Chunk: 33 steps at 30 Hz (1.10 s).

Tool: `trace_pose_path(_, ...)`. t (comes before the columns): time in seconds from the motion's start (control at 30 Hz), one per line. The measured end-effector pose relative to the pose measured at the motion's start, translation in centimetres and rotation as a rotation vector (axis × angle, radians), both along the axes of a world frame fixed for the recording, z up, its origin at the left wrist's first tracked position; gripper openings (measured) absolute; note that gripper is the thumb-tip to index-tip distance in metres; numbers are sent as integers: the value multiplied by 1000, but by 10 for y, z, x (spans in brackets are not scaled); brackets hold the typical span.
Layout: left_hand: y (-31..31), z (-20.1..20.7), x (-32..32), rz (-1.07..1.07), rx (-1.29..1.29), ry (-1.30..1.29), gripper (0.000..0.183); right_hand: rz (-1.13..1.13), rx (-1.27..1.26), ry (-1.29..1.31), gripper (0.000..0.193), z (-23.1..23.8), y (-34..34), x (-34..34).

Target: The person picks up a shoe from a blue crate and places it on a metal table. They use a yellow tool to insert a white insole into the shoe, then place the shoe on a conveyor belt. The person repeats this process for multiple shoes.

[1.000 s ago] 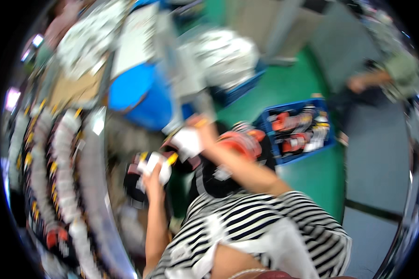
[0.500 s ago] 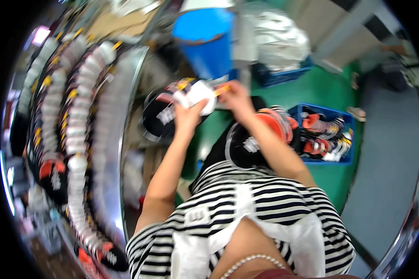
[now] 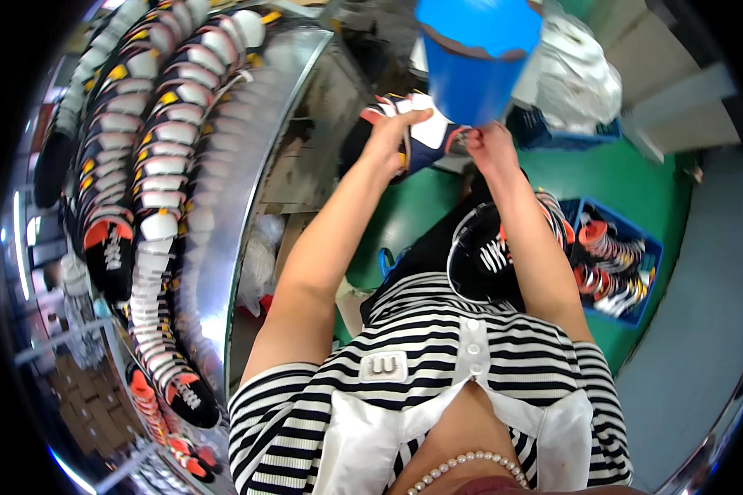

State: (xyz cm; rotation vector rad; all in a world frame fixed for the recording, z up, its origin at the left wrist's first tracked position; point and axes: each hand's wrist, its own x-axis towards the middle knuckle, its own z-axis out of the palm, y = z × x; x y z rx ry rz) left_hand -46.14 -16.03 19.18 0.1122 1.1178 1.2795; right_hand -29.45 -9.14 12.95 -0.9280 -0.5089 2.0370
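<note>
In front of me, below the blue bin, my left hand (image 3: 388,142) is closed on a dark shoe upper (image 3: 425,155) with white and orange parts, its thumb over the white part. At the upper's right end, my right hand (image 3: 493,147) is closed with fingertips pinched on the edge; the small detail between them is partly hidden. Under my right forearm, a stack of black shoe uppers (image 3: 479,256) with white laces and orange linings rests on my lap, partly covered by the arm.
Long nested rows of shoe uppers (image 3: 161,177) lie on a shiny metal table (image 3: 260,181) at my left. The blue bin (image 3: 470,82) stands ahead. A blue crate (image 3: 654,247) of uppers sits on the green floor at right, and a white plastic bag (image 3: 582,78) lies in another crate behind.
The view has shifted, so the surroundings sit further right. The held upper is turned, with its white part now nearer my left thumb; a yellow tab no longer shows at my right fingers.
</note>
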Motion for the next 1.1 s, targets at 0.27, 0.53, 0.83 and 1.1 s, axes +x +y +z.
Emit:
trace_pose_path(0.27, -90, 29, -17, 273, 145, 175, 37, 342, 536, -756, 30, 11, -1, 108)
trace_pose_path(0.53, -225, 212, -20, 679, 467, 791, 45, 348, 827, -1206, 36, -12, -52, 169)
trace_pose_path(0.83, -363, 206, -287, 1272, -833, 2155, 74, 556, 1149, -1541, 59, -3, -80, 189)
trace_pose_path(1.1, -373, 215, -420, 735, 49, 1215, 58, 596, 947, -1633, 70, -9, -83, 200)
